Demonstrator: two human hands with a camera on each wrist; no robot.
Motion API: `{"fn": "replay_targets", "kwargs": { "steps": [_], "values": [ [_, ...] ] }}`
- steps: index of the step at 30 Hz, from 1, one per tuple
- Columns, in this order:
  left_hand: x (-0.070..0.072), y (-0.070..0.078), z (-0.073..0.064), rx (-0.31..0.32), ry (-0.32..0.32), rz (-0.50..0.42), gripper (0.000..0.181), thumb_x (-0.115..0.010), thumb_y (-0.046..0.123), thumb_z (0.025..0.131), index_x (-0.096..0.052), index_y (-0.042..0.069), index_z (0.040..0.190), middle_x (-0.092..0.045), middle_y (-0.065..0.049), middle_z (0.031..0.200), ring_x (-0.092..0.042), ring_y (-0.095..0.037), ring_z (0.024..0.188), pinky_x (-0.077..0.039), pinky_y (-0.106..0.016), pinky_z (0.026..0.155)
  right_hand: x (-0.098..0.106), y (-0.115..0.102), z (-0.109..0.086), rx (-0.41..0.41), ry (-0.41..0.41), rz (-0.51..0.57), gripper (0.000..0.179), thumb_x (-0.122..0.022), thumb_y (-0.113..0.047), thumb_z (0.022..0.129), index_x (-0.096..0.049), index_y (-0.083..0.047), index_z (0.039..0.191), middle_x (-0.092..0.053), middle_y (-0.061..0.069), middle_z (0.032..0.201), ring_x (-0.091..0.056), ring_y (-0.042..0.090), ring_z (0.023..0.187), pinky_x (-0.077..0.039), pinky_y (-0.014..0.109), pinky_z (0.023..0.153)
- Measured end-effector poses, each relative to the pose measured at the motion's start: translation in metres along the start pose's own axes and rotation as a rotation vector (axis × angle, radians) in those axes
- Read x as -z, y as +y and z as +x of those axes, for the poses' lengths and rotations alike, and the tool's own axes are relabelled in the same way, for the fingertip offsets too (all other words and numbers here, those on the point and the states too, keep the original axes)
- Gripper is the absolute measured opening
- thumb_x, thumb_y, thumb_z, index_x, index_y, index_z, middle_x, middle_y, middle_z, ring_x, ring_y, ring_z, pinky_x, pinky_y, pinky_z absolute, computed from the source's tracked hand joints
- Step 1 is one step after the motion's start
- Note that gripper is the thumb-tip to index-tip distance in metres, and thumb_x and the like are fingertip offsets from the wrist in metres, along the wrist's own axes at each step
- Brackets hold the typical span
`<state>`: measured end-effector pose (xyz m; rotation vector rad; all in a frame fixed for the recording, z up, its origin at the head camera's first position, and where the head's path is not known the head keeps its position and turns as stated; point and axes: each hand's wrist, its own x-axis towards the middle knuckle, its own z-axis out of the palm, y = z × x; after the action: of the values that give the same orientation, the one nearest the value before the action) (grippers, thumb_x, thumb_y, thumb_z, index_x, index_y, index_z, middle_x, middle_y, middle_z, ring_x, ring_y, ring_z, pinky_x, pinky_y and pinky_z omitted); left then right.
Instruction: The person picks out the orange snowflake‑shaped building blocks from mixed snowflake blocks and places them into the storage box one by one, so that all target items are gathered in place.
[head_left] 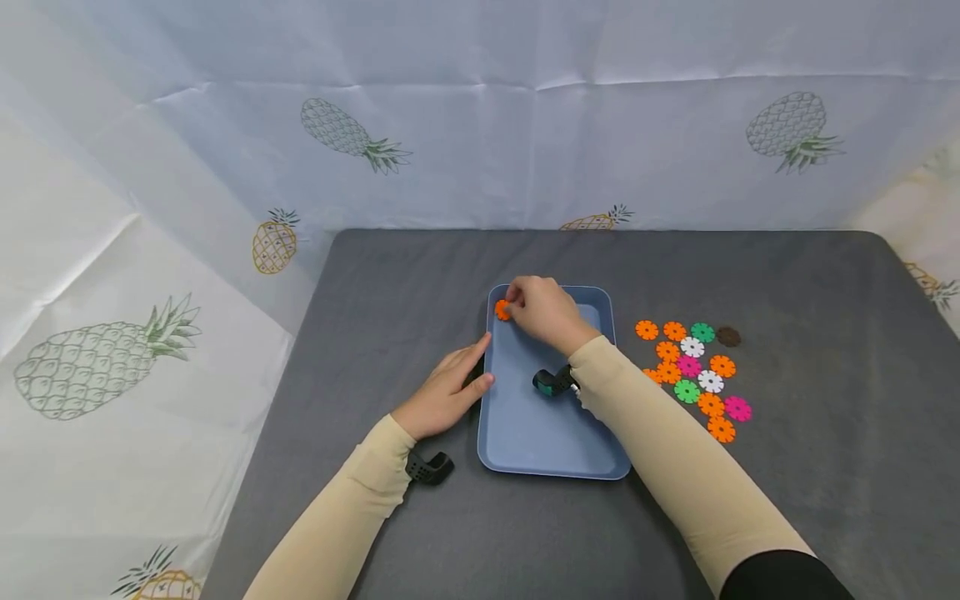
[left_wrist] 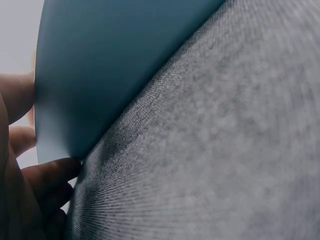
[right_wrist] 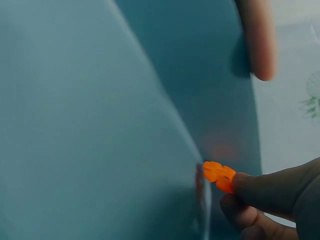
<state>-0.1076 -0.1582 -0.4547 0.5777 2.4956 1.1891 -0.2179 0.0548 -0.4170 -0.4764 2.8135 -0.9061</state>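
Note:
Over the far left corner of a blue tray [head_left: 551, 437], my right hand [head_left: 549, 312] pinches an orange notched plastic disc [head_left: 502, 310] between thumb and fingertips. The right wrist view shows this disc [right_wrist: 219, 175] tipped on edge by the tray's inner corner. Along the tray's left side lies my left hand [head_left: 446, 395], its fingers extended against the outer wall and the thumb near the rim. In the left wrist view, the fingers [left_wrist: 52, 175] touch the tray's outer wall [left_wrist: 110, 65]; that hand holds nothing loose.
To the right of the tray, several notched discs lie flat on the grey tabletop [head_left: 825, 375]: orange ones [head_left: 722, 366], white [head_left: 711, 382], green [head_left: 687, 391], pink [head_left: 738, 408] and one brown [head_left: 728, 336]. A pineapple-print cloth [head_left: 480, 158] hangs behind the table.

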Motion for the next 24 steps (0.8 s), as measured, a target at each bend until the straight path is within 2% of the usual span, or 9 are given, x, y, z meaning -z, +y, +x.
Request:
{"fn": "replay_targets", "kwargs": {
  "steps": [6, 14, 24],
  "values": [
    [0.001, 0.001, 0.0, -0.005, -0.002, -0.016, 0.072, -0.052, 0.042, 0.111, -0.015, 0.022, 0.171, -0.026, -0.008, 0.173, -0.02, -0.033, 0.159, -0.022, -0.059, 0.126, -0.007, 0.003, 0.004, -0.014, -0.003, 0.01, 0.014, -0.068, -0.014, 0.102, -0.074, -0.005, 0.111, -0.075, 0.01, 0.099, -0.071, 0.024, 0.086, -0.059, 0.042, 0.077],
    [0.007, 0.002, 0.0, 0.003, 0.012, 0.008, 0.067, -0.051, 0.043, 0.112, -0.023, 0.025, 0.17, -0.028, -0.009, 0.172, -0.019, -0.034, 0.16, -0.021, -0.061, 0.125, -0.01, 0.005, 0.008, -0.038, 0.05, 0.04, 0.016, -0.068, -0.018, 0.102, -0.075, -0.005, 0.109, -0.074, 0.01, 0.094, -0.068, 0.024, 0.082, -0.057, 0.041, 0.075],
    [0.003, 0.002, -0.002, 0.018, -0.002, 0.001, 0.066, -0.048, 0.043, 0.113, -0.022, 0.024, 0.17, -0.028, -0.011, 0.172, -0.018, -0.035, 0.16, -0.02, -0.061, 0.126, -0.015, 0.009, 0.004, -0.024, 0.04, -0.014, 0.018, -0.069, -0.024, 0.103, -0.074, -0.008, 0.108, -0.072, 0.005, 0.088, -0.066, 0.021, 0.076, -0.055, 0.039, 0.07]
  ]
}}
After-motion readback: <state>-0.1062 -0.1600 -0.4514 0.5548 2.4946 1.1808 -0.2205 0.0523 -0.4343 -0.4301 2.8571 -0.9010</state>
